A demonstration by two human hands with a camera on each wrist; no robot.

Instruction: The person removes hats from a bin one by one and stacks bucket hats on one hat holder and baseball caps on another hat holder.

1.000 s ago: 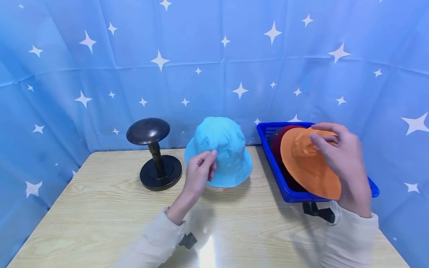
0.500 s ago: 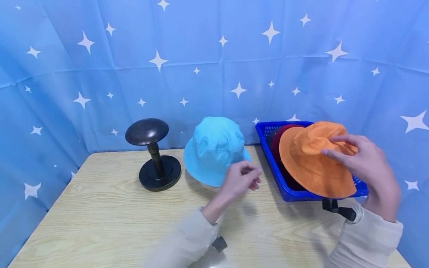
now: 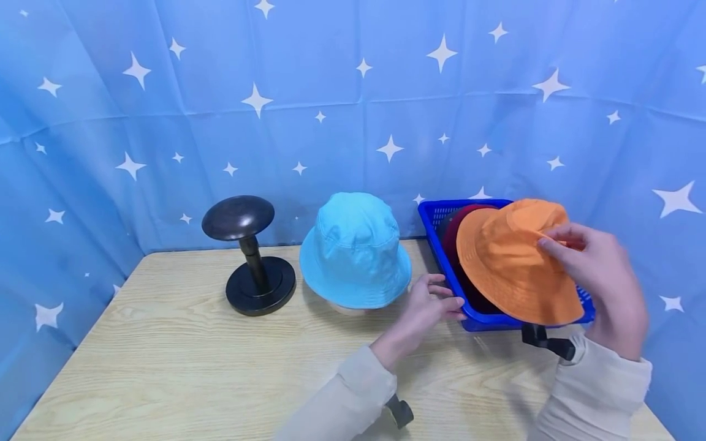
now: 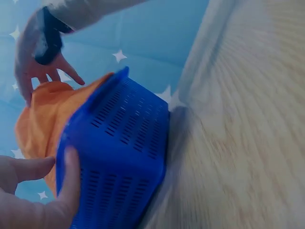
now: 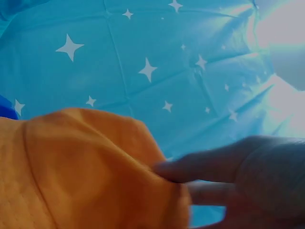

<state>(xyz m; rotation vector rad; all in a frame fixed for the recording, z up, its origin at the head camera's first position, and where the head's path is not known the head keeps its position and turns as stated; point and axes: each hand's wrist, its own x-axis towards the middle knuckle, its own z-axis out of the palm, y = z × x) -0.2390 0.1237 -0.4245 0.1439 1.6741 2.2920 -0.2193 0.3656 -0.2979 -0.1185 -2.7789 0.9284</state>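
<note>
Against a starry curtain (image 3: pixel 309 55), I judge us partway: the orange hat (image 3: pixel 513 269) my right grip (image 3: pixel 603 269) pinches isn't yet clear of the blue basket (image 3: pixel 480 323), my loosely spread left grip (image 3: pixel 425 303) straddles its rim, the turquoise hat (image 3: pixel 355 251) left of that looks done, and only the left-wrist view shows the basket's slotted outside (image 4: pixel 114 186).

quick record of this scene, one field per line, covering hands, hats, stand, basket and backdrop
right hand: pinches the crown of the orange hat
left hand: at the near left corner of the blue basket, grip unclear
in basket: dark red hat, partly hidden by the orange one
light blue hat: left of the basket
black stand: no hat on it
backdrop: blue curtain with white stars
</note>
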